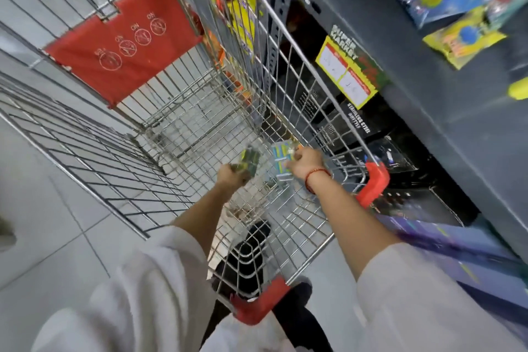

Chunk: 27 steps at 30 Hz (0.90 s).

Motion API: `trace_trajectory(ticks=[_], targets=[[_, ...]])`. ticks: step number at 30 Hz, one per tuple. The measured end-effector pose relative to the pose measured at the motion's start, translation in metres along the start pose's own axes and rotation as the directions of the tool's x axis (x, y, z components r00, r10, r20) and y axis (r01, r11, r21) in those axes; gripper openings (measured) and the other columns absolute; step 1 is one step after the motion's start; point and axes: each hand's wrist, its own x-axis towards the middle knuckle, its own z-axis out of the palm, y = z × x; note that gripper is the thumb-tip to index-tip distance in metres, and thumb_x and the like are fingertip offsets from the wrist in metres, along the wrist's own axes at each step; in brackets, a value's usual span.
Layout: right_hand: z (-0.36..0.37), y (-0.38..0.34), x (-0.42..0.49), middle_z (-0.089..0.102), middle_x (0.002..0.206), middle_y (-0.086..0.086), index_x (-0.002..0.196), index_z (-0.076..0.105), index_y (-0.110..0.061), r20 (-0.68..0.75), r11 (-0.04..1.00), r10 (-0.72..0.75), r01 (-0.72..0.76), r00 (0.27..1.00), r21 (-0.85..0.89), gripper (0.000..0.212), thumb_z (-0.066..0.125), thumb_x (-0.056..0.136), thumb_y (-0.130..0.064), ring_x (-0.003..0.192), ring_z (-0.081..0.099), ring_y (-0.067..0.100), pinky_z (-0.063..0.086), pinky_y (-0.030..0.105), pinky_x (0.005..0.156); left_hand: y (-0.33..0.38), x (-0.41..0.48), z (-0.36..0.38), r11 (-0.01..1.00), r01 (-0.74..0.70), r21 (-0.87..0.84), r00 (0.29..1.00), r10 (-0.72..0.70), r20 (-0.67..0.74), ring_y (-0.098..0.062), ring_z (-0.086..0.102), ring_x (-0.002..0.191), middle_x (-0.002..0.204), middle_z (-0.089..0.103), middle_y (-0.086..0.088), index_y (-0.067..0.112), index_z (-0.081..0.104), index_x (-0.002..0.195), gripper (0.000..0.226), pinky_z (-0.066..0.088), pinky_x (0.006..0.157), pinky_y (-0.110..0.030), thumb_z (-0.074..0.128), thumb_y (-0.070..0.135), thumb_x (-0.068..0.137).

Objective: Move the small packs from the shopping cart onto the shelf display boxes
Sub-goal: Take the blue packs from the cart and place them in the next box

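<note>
Both my arms reach down into the wire shopping cart (285, 46). My left hand (230, 177) is closed around a small green and yellow pack (250, 161), blurred by motion. My right hand (304, 163) grips a small blue and yellow pack (281, 158) near the cart's right wall. Several more small packs seem to lie on the cart floor under my hands, too blurred to make out. On the grey shelf (428, 71) at upper right lie several colourful packs (463, 37).
The cart's red child-seat flap (123, 40) stands at its far end. Red corner bumpers (374, 183) cap the near rim. A yellow price tag (345, 74) hangs on the shelf edge, with black boxes (357, 123) on the lower shelf. Grey floor tiles lie to the left.
</note>
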Motion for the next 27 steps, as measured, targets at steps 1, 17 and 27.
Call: trace_trajectory(ticks=[1,17,27], targets=[[-0.001,-0.002,-0.005,0.065,0.116,0.017,0.112,0.062,-0.003,-0.006,0.997,-0.001,0.002,1.0,0.074,0.034,0.07,0.081,-0.015,0.103,0.062,0.031,0.051,0.043,0.094,-0.001,-0.002,-0.002,0.999,0.019,-0.039,1.0,-0.018,0.024,-0.016,0.056,0.072,0.096,0.059,-0.012,-0.008,0.051,0.118,0.031,0.051,0.06,-0.022,0.056,0.002,0.089],[-0.08,-0.037,-0.129,0.066,0.099,0.031,0.133,0.045,-0.009,-0.251,0.843,-0.342,0.413,0.906,0.345,0.048,0.06,0.087,-0.004,0.091,0.065,0.041,0.055,0.052,0.084,0.093,-0.134,-0.018,0.908,-0.348,-0.235,0.937,0.329,-0.116,-0.016,0.06,0.066,0.091,0.063,-0.019,-0.008,0.059,0.104,0.027,0.055,0.058,-0.021,0.051,0.016,0.096],[-0.155,-0.04,-0.202,0.057,0.088,0.008,0.132,0.049,-0.011,-0.441,0.78,-0.452,0.583,0.775,0.225,0.046,0.062,0.088,-0.014,0.098,0.062,0.029,0.05,0.044,0.094,0.155,-0.234,0.0,0.762,-0.548,-0.346,0.834,0.531,-0.152,-0.023,0.065,0.089,0.091,0.069,-0.008,-0.002,0.06,0.104,0.025,0.058,0.077,-0.028,0.053,0.02,0.095]])
